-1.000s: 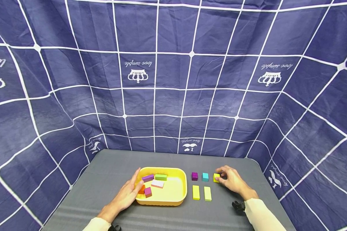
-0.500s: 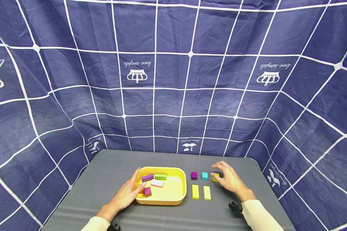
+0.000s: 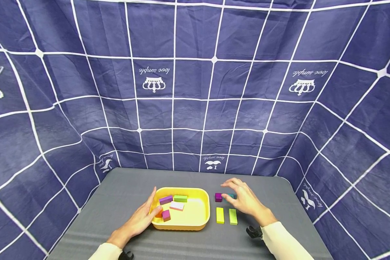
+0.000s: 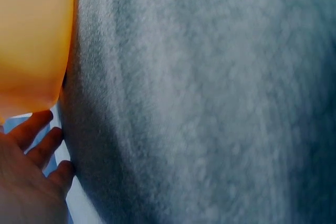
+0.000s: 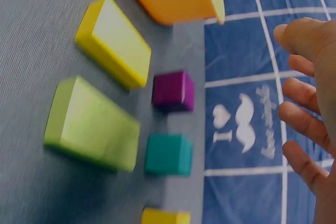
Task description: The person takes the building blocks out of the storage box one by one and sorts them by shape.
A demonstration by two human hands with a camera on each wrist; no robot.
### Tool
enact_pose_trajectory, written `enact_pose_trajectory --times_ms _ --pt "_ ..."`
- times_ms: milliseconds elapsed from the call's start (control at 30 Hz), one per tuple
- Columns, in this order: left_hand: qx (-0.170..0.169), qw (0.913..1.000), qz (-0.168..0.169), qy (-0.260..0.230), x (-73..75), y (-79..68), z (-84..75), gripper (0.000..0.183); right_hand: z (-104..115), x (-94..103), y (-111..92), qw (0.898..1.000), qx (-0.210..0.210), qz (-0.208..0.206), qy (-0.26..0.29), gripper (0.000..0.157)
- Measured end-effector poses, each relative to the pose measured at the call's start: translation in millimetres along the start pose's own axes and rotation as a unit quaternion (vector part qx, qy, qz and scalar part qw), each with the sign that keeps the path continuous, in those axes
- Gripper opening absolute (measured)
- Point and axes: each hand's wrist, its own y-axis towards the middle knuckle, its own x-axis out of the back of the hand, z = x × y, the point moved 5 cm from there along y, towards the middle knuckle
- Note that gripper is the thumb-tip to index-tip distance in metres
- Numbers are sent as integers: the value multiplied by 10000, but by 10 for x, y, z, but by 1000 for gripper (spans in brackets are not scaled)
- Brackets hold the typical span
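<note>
My left hand [image 3: 139,216] holds the left end of a yellow plastic tray [image 3: 201,228], its thumb over the rim and its fingers along the outside wall. Inside lie a purple block [image 3: 166,199], a green block [image 3: 180,198], a pale pink block [image 3: 177,206], a magenta cube [image 3: 166,215] and an orange block [image 3: 159,214] partly behind my thumb. My right hand [image 3: 247,200] is over the teal cube [image 5: 169,155], fingers spread and holding nothing. Left of it sits a purple cube [image 3: 218,197]. A yellow cube [image 5: 164,217] peeks in at the bottom of the right wrist view, hidden in the head view.
Nearer me, a yellow block [image 3: 220,215] and a light green block [image 3: 233,216] lie side by side, right of the tray. A grey cloth [image 3: 123,187] covers the table. Blue curtain [image 3: 195,115] with white grid lines encloses the back and sides.
My right hand has let go of the yellow cube, risen off it and moved left to the teal cube. The left hand stays at the tray, its thumb shifting slightly.
</note>
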Motion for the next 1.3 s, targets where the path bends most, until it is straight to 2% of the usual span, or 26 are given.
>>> enact_pose_trajectory --times_ms 333,567,833,1000,1067,1300 --pt "-99 9993 292 213 27 -1 71 91 438 -101 271 9970 740 223 -52 37" --pt "-184 9990 314 268 66 6 54 92 744 -220 525 9896 937 1085 149 40" --pt "-194 9989 357 254 42 -12 66 92 1000 -635 750 9702 1157 2108 287 48" --pt "-180 9989 396 187 40 -9 75 93 1095 -937 832 9544 1275 2671 387 50" --pt "-180 9989 404 168 42 -4 74 93 1124 -1027 853 9487 1307 2833 517 50" --pt "-243 9987 424 133 33 -1 79 92 1179 -1210 891 9406 1334 3042 695 48"
